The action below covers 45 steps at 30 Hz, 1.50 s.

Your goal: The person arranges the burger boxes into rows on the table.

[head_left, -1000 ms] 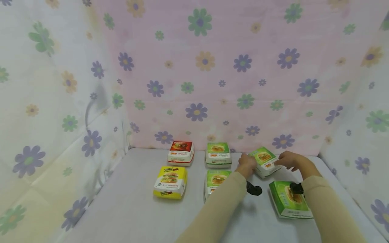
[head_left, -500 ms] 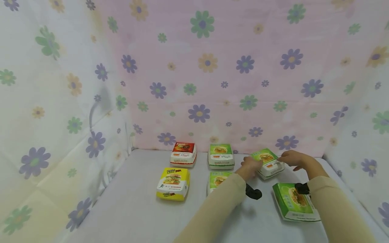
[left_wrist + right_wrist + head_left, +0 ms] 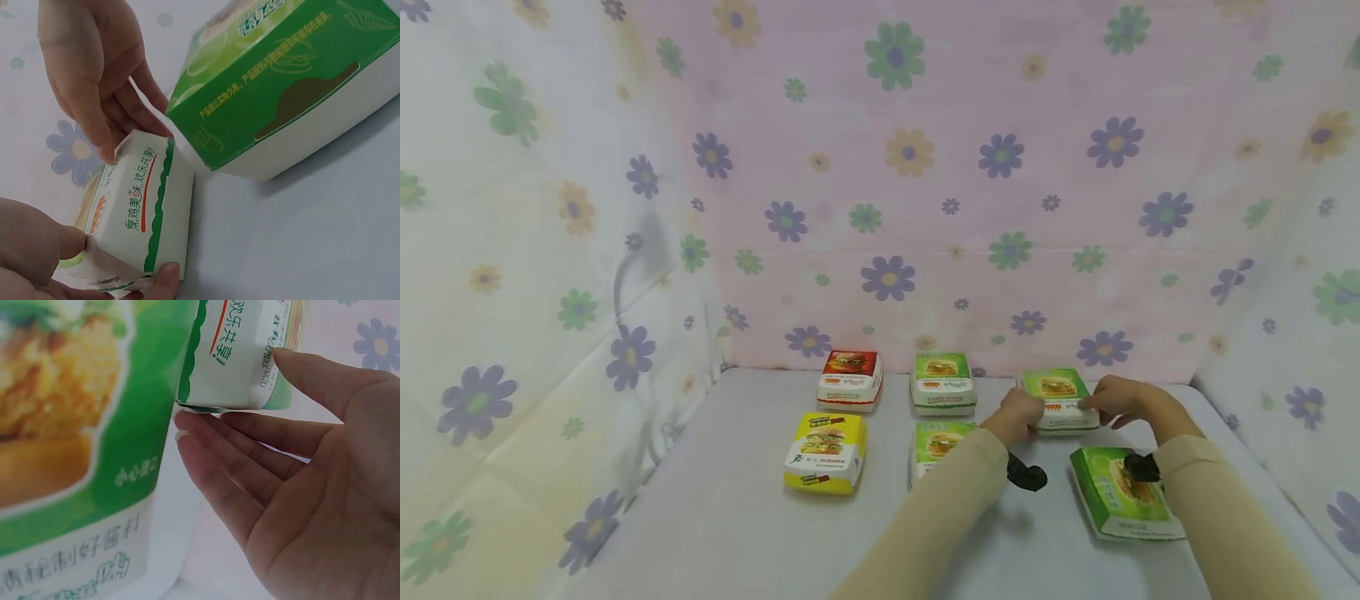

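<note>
A green burger box sits at the back right of the table, held between both hands. My left hand pinches its left end; the left wrist view shows a finger on the box's white side and the thumb at its lower edge. My right hand holds the right end. The right wrist view shows its thumb against the box's side and nearly straight fingers along the bottom edge. A second green box lies just in front of the right wrist.
A red box and a green box stand in the back row. A yellow box and a green box, partly hidden by my left sleeve, stand in front. Flowered cloth walls close in the back and both sides.
The held green box has turned from skewed to square with the back row, and both hands turned with it. The other boxes have not moved.
</note>
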Tool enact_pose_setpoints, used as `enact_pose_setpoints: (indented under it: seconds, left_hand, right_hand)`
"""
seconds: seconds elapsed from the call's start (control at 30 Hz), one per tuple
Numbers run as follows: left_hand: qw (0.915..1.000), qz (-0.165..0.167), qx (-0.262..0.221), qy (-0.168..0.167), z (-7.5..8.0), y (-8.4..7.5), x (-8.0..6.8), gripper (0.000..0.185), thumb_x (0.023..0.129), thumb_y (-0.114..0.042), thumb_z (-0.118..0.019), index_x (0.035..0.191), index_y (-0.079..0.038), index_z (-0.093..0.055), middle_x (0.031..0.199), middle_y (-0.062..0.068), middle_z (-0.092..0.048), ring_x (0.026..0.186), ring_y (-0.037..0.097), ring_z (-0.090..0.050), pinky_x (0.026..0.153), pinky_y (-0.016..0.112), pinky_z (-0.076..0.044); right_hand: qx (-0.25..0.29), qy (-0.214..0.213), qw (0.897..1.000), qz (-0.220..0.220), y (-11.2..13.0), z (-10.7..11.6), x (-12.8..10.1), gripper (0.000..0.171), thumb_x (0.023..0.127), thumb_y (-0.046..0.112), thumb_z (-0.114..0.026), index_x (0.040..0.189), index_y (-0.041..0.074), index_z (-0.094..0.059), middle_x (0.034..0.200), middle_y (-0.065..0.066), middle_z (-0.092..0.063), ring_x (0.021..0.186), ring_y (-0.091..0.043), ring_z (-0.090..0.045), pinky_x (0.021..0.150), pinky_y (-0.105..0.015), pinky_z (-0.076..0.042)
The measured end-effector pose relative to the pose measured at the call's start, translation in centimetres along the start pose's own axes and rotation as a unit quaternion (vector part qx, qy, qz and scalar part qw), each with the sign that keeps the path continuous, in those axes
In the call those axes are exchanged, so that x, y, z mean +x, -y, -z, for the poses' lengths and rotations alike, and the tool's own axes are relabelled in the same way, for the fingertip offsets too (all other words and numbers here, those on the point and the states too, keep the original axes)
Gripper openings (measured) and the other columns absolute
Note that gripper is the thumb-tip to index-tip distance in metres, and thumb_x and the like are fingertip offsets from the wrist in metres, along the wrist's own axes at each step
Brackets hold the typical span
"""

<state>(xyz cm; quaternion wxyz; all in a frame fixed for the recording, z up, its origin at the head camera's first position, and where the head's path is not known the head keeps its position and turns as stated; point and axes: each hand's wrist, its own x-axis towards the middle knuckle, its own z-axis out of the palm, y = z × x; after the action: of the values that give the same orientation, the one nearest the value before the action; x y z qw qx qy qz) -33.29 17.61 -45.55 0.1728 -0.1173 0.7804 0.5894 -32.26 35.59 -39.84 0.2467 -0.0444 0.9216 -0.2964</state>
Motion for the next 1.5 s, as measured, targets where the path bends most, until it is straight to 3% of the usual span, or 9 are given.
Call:
enact_pose_setpoints:
  seconds: [0.2,0.3,0.63,0.87,1.03,1.23,1.4,1.47,1.5]
  left_hand:
    - [0.9999,0.004,-0.014,0.003,0.7,-0.4,0.2,0.020,0.102,-0.010,-0.061,0.120,0.001,-0.060,0.100,0.015,-0.060,0.085,0.025,-0.064,0.081,0.046,-0.062]
    - [0.9996,0.004,-0.026,0.007,0.7,-0.3,0.2,0.020,0.103,-0.011,-0.060,0.121,-0.001,-0.060,0.101,0.014,-0.060,0.087,0.025,-0.064,0.083,0.047,-0.061]
    - [0.9969,-0.018,-0.077,0.008,2.0,-0.7,1.4,0.022,0.104,-0.010,-0.058,0.123,0.002,-0.058,0.105,0.014,-0.060,0.096,0.026,-0.064,0.091,0.048,-0.057]
    - [0.9977,-0.023,-0.064,0.004,2.5,-0.4,2.5,0.028,0.105,-0.009,-0.055,0.130,0.003,-0.057,0.108,0.015,-0.061,0.092,0.026,-0.060,0.086,0.049,-0.058]
    - [0.9971,-0.021,-0.073,0.009,2.6,-0.3,2.6,0.027,0.104,-0.006,-0.054,0.130,0.002,-0.056,0.107,0.015,-0.062,0.092,0.026,-0.060,0.086,0.051,-0.057]
    - [0.9974,-0.009,-0.070,0.018,2.8,-0.2,2.4,0.026,0.104,-0.006,-0.054,0.129,0.002,-0.056,0.105,0.013,-0.063,0.087,0.023,-0.058,0.088,0.049,-0.057]
    - [0.9992,-0.014,-0.033,0.018,3.1,-0.4,1.8,0.035,0.106,-0.021,-0.058,0.132,0.003,-0.057,0.113,0.014,-0.063,0.095,0.024,-0.058,0.092,0.047,-0.055]
    - [0.9997,-0.020,-0.008,0.016,3.4,-0.7,1.2,0.048,0.105,-0.028,-0.059,0.140,0.003,-0.051,0.125,0.018,-0.059,0.105,0.028,-0.057,0.094,0.047,-0.054]
    - [0.9996,-0.024,0.010,0.014,3.6,-0.9,0.9,0.054,0.105,-0.032,-0.060,0.144,0.003,-0.046,0.132,0.020,-0.055,0.112,0.030,-0.056,0.096,0.047,-0.054]
  right_hand:
    - [-0.003,0.004,1.000,0.018,0.7,-0.5,0.0,0.036,0.104,0.015,-0.055,0.071,0.003,-0.062,0.062,0.003,-0.050,0.059,-0.010,-0.048,0.065,-0.030,-0.051]
    - [-0.008,-0.001,1.000,0.024,0.8,-0.7,0.1,0.038,0.104,0.013,-0.055,0.066,0.007,-0.056,0.057,0.008,-0.040,0.054,-0.006,-0.035,0.060,-0.025,-0.042]
    - [-0.001,-0.047,0.999,0.021,1.8,-0.7,1.2,0.034,0.105,0.015,-0.054,0.091,-0.012,-0.069,0.071,-0.003,-0.062,0.059,-0.010,-0.045,0.061,-0.027,-0.045]
    - [0.025,-0.043,0.999,0.019,1.7,-1.0,2.4,0.032,0.103,0.017,-0.056,0.084,-0.006,-0.068,0.063,0.001,-0.054,0.054,-0.007,-0.041,0.058,-0.024,-0.042]
    - [0.027,-0.058,0.998,-0.006,2.1,-1.5,2.6,0.031,0.102,0.017,-0.057,0.094,-0.012,-0.065,0.067,-0.001,-0.053,0.059,-0.010,-0.043,0.061,-0.025,-0.043]
    - [0.007,-0.057,0.998,-0.015,2.6,-2.0,2.4,0.034,0.106,0.016,-0.052,0.094,-0.013,-0.066,0.054,0.005,-0.039,0.049,-0.006,-0.033,0.056,-0.024,-0.038]
    - [-0.008,-0.072,0.997,-0.023,2.7,-1.8,2.0,0.042,0.105,0.019,-0.052,0.113,-0.022,-0.059,0.088,-0.020,-0.065,0.076,-0.026,-0.065,0.073,-0.036,-0.058]
    - [-0.024,-0.072,0.997,-0.011,2.9,-1.6,1.4,0.041,0.105,0.020,-0.051,0.110,-0.021,-0.059,0.101,-0.026,-0.065,0.093,-0.035,-0.066,0.082,-0.044,-0.059]
    - [-0.034,-0.071,0.997,-0.003,2.9,-1.5,1.1,0.040,0.106,0.020,-0.051,0.102,-0.018,-0.061,0.096,-0.025,-0.065,0.090,-0.035,-0.066,0.080,-0.045,-0.059]
